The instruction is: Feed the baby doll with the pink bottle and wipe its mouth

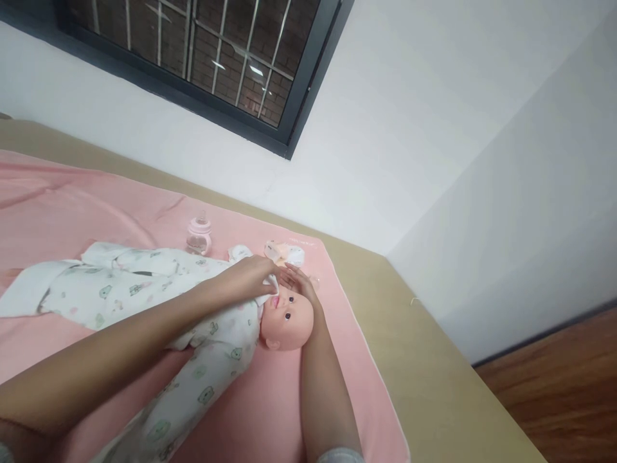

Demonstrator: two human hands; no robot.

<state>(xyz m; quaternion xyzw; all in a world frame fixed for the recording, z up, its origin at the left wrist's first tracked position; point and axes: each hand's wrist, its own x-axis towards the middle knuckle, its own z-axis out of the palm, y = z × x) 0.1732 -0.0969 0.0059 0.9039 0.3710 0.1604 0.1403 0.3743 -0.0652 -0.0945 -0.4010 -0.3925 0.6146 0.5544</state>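
Note:
A baby doll (295,325) lies on its back on a pink blanket (270,405), its head toward the right. It wears a white printed romper (225,347) with long sleeves and legs. My left hand (253,276) reaches across the doll's chest, fingers closed on a white cloth edge (272,284) by the mouth and chin. Whether that edge belongs to the romper's collar I cannot tell. My right hand (299,280) curves around the far side of the head, fingers stretched out near the cheek and partly hidden. The right forearm passes beside the crown.
A pink baby bottle (199,235) stands beyond the doll's body. Small printed cloth pieces (285,252) lie just past my hands. The blanket covers a light wooden table (400,321) against a white wall, below a dark-framed window (284,138).

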